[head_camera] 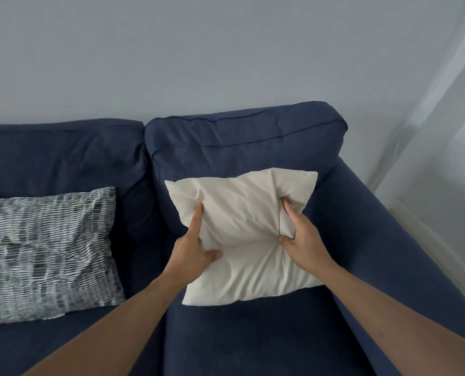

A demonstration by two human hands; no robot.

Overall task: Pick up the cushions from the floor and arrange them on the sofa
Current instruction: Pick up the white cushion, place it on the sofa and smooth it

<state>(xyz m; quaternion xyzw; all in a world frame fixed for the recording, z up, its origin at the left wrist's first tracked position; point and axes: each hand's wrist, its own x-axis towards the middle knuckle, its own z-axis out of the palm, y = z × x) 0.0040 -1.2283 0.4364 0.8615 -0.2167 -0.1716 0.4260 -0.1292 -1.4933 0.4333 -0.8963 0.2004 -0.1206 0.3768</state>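
A person looks down at a navy blue sofa [375, 240] set against a pale grey wall [171, 50]. Both bare arms reach forward. The left hand [192, 248] and the right hand [301, 234] grip a plain cream cushion [242, 240] from its two sides, fingers and thumbs pinched deep into the soft fabric so that it bunches in folds. The cushion leans tilted against the sofa's right-hand back cushion [242, 139], its lower edge on the seat, near the armrest [388, 226]. To the left, a grey and white patterned cushion [46, 251] already rests on the other seat, leaning on the backrest, well apart from the cream one.

The step in hand appears to be settling the cream cushion into place. To do it well, it likely helps to press the cushion squarely back against the backrest, level its top edge, then let go with both hands together and smooth out the pinched creases so it sits plump and upright. Sheer white curtain [443, 104] hangs at the far right.
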